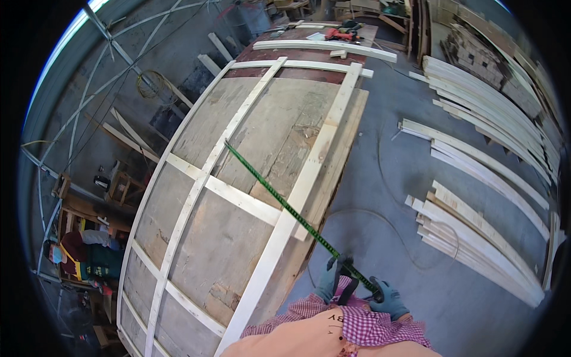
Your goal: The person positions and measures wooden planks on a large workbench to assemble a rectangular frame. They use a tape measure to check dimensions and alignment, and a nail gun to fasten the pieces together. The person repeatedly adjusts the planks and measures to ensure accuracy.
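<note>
A green tape measure point(279, 199) is drawn out across a pale wooden frame point(269, 262). Its far end rests at the frame's middle lengthwise strip. My right hand point(389, 301), in a blue-grey glove with dark fingers, is closed at the near end of the tape, around its mostly hidden case. Further along, my left hand point(328, 281), gloved alike, has its fingers closed on the green blade, just off the table's right edge. The frame's long strips and crosspieces lie on a worn plywood-topped table point(238, 113).
Stacks of pale boards point(476, 244) lie on the grey floor to the right, more behind them. A hose point(380, 217) loops over the floor beside the table. Red power tools point(342, 34) sit at the table's far end. Another person point(89, 256) works at the left.
</note>
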